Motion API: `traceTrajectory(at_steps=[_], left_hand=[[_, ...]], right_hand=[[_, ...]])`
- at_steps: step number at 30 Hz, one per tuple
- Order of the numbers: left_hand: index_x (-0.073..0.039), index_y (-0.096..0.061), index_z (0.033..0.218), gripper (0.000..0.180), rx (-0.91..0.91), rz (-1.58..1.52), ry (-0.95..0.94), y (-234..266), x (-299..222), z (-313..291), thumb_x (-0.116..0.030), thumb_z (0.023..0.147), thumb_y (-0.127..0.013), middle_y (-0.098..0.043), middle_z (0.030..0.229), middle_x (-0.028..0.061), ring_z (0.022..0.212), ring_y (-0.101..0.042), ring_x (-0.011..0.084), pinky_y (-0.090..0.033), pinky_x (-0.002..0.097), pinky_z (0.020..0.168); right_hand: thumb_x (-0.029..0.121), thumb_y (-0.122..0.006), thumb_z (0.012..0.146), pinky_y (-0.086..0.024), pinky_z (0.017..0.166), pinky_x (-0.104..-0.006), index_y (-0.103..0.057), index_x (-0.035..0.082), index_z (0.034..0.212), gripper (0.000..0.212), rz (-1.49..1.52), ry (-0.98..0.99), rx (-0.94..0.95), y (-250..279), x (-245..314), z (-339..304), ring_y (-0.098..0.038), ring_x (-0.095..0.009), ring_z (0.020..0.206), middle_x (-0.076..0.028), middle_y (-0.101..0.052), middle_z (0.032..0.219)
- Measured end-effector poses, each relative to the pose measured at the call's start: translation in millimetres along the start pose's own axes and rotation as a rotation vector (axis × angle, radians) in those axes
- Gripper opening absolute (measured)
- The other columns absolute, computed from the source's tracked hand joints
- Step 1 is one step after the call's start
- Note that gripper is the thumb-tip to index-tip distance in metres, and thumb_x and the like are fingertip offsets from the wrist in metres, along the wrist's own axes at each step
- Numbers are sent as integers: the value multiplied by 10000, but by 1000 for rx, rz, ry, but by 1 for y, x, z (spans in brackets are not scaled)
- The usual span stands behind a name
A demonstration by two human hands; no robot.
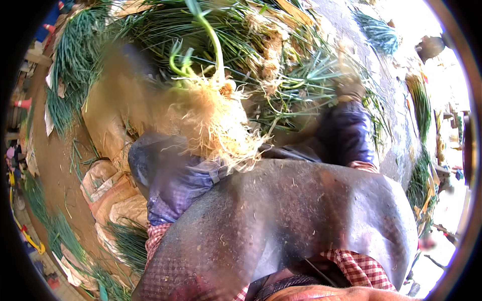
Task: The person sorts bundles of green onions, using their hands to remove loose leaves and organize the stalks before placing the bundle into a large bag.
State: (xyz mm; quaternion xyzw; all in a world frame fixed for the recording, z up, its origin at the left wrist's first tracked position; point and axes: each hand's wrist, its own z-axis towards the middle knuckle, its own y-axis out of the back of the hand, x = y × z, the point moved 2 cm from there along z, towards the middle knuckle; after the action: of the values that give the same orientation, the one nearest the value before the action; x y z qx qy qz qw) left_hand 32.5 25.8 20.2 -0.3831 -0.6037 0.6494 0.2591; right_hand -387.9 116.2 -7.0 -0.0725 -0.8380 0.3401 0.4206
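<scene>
Bunch of green onions (213, 108) at centre, pale tangled roots hanging toward six o'clock, green stalks rising to twelve; left hand (150, 95) blurred at nine o'clock of the roots, apparently gripping the bunch, grip cannot be told; right hand (349, 88) at three o'clock, blurred among loose green stalks (296, 75), closure cannot be told; purple sleeves (170, 175) below.

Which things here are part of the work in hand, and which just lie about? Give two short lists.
In hand: rooted green onion bunch; left hand, blurred, beside it; right hand in the green onion heap.

Lying about: sacks; spread greens; ground.
</scene>
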Motion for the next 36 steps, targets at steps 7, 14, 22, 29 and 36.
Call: traceTrajectory(at_steps=[7,14,22,29,36], left_hand=[[105,-485,1210,454,-67,225,101,38,10,17,-125,820,-454,-581,1184,200,1054,-599,296,-498,424,947],[93,-504,1166,403,-249,108,252,24,29,14,-48,789,-498,-605,1084,209,1001,-611,319,-510,440,929],[79,-463,1234,484,-236,-66,139,18,23,-5,-79,779,-512,-568,1174,225,1055,-583,347,-470,487,966],[58,-434,1212,532,-166,82,-179,26,-18,-26,-56,700,-525,-581,1031,192,844,-604,276,-544,400,774],[57,-482,1167,506,-232,-101,-191,36,-33,-57,-31,670,-520,-611,990,179,689,-640,224,-556,265,540]], right_hand=[[464,-600,853,-525,648,-386,-384,43,1361,694,-754,-449,279,-14,-49,-72,-631,-327,841,-243,-524,1218],[397,-530,940,-487,822,-282,-514,42,1285,495,-843,-209,915,-68,-146,-112,-592,-159,1028,-96,-603,1195],[366,-531,952,-454,839,-242,-560,-4,1214,454,-710,-312,1058,-120,-189,-164,-544,-88,977,-42,-636,1084],[322,-582,920,-497,674,-227,-596,57,1209,393,-1318,160,881,-161,-172,-78,-604,-96,779,-42,-674,929],[295,-646,837,-380,1035,-361,-410,45,1356,623,-1910,797,1024,-179,-237,-69,-469,-310,1245,-213,-472,1345]])
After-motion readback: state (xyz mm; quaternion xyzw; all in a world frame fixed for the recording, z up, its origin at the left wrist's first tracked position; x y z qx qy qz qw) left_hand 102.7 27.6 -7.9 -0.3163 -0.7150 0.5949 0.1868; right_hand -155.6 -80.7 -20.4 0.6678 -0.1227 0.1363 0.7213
